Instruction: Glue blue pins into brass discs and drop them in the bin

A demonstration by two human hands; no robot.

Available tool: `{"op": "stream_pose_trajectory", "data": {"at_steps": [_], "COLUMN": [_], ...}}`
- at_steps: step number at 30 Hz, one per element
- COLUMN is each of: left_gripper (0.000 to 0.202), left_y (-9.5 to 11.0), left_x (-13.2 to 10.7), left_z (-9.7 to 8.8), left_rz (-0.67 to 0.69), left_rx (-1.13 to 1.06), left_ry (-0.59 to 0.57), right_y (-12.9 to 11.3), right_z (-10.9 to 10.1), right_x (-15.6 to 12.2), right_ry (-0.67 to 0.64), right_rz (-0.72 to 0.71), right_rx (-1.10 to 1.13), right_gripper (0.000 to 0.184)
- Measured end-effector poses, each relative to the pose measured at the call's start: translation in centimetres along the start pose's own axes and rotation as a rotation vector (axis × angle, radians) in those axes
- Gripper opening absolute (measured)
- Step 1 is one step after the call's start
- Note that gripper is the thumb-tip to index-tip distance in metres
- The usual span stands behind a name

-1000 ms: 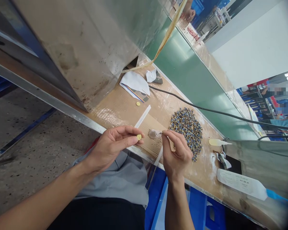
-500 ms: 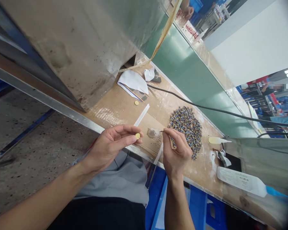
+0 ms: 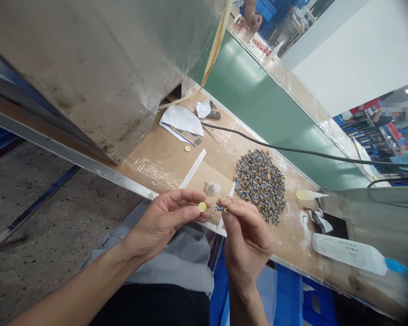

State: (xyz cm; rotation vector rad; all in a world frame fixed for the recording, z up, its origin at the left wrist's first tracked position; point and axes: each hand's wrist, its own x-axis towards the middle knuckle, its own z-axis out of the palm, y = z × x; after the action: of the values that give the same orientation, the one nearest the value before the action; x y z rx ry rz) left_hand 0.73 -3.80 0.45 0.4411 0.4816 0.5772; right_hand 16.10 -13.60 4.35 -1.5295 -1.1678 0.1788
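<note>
My left hand (image 3: 177, 211) pinches a small round yellow disc (image 3: 202, 207) between thumb and fingers at the table's front edge. Just right of it, my right hand (image 3: 246, 224) is closed on a tiny blue and brass-coloured part (image 3: 219, 209) that sticks out from the fingertips toward the disc. The two are close but apart. Beyond the hands sits a small clear dish (image 3: 213, 188) on a piece of cardboard. A large heap of tiny blue and brass-coloured parts (image 3: 260, 183) spreads behind my right hand. Another yellow disc (image 3: 187, 148) lies farther left.
White cloth (image 3: 182, 120) lies at the back left, with a black cable (image 3: 248, 134) running to the right. On the right are a small bottle of yellowish liquid (image 3: 306, 195) and a large white bottle (image 3: 348, 253). A co-worker's hand (image 3: 255, 21) shows beyond the green partition (image 3: 255, 77).
My right hand has come nearer and turned, bringing the tiny part from beside the dish to near the yellow disc. My left hand has shifted slightly right and down. The camera view has moved a little.
</note>
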Motion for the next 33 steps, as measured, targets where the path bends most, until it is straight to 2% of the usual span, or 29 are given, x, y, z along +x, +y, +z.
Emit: {"op": "stream_pose_trajectory", "data": {"at_steps": [10,16,33], "left_gripper": [0.022,0.014,0.016], "left_y": [0.05,0.17,0.24], "left_x": [-0.35,-0.62,-0.88], "left_z": [0.46,0.61,1.01], "left_rz": [0.009,-0.026,-0.005], "left_rx": [0.007,0.036,0.087], "left_ry": [0.020,-0.051,-0.013], "right_y": [0.15,0.43,0.40], "right_z": [0.13,-0.25,-0.60], "right_x": [-0.79,-0.63,-0.64], "right_ry": [0.001,-0.070,-0.116], "right_rz": [0.040,0.007,-0.005], "right_rx": [0.049,0.052,0.032], "right_gripper": [0.025,0.028,0.024]}}
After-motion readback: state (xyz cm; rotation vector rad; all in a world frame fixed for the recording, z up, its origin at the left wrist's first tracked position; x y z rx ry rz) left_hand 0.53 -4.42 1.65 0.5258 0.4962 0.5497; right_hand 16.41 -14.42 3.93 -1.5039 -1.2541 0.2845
